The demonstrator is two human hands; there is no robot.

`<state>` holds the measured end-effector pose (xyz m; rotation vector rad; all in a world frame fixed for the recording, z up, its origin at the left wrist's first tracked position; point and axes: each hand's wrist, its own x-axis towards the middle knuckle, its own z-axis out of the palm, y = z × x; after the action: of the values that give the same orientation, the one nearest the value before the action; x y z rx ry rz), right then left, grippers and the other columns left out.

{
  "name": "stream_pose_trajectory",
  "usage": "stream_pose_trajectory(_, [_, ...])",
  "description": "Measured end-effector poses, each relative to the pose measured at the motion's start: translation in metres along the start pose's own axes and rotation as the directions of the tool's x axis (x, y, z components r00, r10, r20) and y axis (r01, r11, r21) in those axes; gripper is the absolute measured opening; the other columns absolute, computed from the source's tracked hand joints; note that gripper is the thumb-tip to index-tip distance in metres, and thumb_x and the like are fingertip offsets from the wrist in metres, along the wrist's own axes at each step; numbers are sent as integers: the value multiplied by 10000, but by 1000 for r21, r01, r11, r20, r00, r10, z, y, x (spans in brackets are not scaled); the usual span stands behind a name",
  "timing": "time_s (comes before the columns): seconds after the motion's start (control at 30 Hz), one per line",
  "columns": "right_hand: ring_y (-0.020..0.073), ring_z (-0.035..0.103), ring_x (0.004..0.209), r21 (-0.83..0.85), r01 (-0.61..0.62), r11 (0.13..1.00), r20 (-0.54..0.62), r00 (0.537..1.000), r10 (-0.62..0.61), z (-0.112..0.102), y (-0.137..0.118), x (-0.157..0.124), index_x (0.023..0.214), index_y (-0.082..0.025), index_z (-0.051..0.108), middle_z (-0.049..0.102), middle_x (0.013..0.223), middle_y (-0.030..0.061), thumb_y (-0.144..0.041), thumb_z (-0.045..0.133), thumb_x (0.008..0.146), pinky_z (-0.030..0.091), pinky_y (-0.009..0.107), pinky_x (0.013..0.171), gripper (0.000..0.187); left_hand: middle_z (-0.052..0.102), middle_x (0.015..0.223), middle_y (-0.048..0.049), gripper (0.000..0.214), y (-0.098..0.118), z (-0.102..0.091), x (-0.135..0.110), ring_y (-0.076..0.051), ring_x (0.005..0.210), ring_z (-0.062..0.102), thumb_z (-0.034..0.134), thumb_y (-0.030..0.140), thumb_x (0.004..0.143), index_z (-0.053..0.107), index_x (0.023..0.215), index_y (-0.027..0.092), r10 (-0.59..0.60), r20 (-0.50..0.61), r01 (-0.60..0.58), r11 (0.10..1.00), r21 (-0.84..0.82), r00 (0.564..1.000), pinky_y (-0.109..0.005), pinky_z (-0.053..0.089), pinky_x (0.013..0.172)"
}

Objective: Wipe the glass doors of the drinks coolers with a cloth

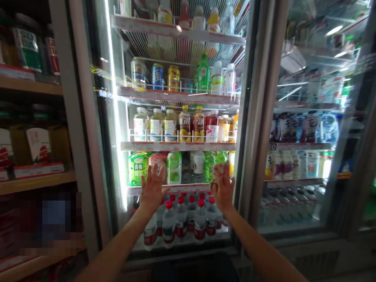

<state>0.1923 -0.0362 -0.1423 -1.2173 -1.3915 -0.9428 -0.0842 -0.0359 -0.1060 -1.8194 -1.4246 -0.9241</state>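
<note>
My left hand [151, 191] is raised with its fingers spread and nothing in it. It appears in front of a red-labelled bottle [158, 160], beside a green-labelled bottle [174, 167]. To the right, my right hand [223, 192] is also up and empty, its fingers apart and somewhat blurred. Behind it stand green bottles [209, 166]. Both hands are before a lit drinks fridge [176, 146] with reflections across its front. Whether either palm touches glass, I cannot tell. Below the hands, several red-capped bottles [180, 217] fill the bottom shelf.
A metal door frame [261, 117] divides this fridge from another stocked fridge section [299, 182] on the right. At the left is a wooden shelf [38, 181] with large bottles [39, 141]. Cans [173, 78] and bottles line the upper fridge shelves.
</note>
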Motion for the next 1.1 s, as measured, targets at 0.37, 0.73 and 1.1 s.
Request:
stream_pose_trajectory(0.37, [282, 307, 1351, -45, -38, 998, 22, 999, 39, -10, 9, -5, 1275, -238, 480, 240, 1497, 155, -204, 451, 863, 248, 564, 1032, 414, 208, 1486, -151, 708, -2, 4, -23, -314, 1387, 114, 628, 315, 760, 337, 1389, 170, 37, 31, -39, 997, 61, 999, -544, 232, 1077])
stream_pose_trajectory(0.73, [229, 339, 1335, 111, 267, 957, 129, 951, -280, 9, -28, -29, 1220, -328, 532, 378, 1447, 61, -213, 508, 840, 125, 515, 1106, 397, 213, 1487, -140, 706, -9, 3, -24, -301, 1387, 126, 624, 289, 766, 322, 1396, 191, 80, 41, -82, 995, 52, 996, -522, 252, 1080])
stream_pose_trajectory(1.1, [249, 222, 1386, 60, 239, 969, 98, 965, -244, 13, -35, -37, 1277, -301, 483, 270, 1497, 88, -198, 526, 828, 153, 506, 1098, 463, 190, 1496, -148, 743, -10, 10, -27, -310, 1395, 96, 659, 300, 749, 321, 1397, 166, 93, 0, -93, 994, 59, 996, -524, 229, 1089])
